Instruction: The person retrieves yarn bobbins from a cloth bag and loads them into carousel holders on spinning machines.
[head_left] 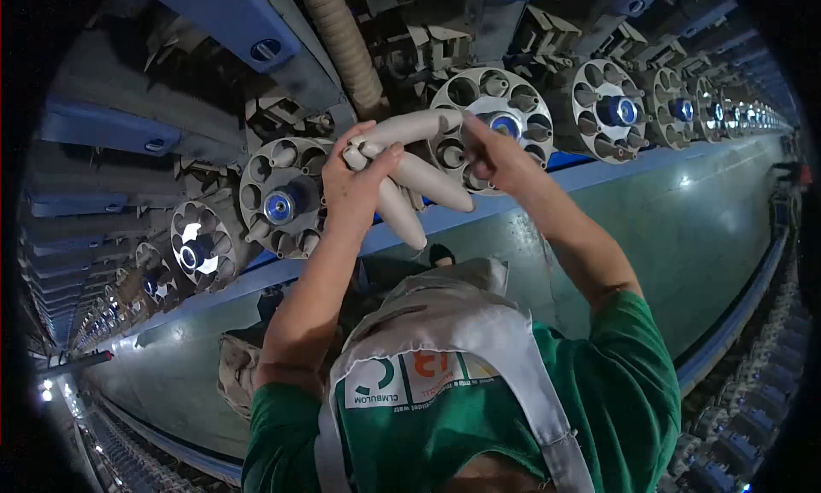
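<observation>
My left hand (pixel 346 185) is grasping three pale bobbins (pixel 434 183) in front of the pocketed round holders (pixel 483 106); I am bunching them near one end, probably for steadiness, leaving their tips clear; the upper bobbin (pixel 406 129) is pointing right, its long axis lying nearly crosswise; the other two are slanting rightward and toward me; my right hand (pixel 496 158) is hovering by the upper tip; whether it is pinching, I cannot tell.
</observation>
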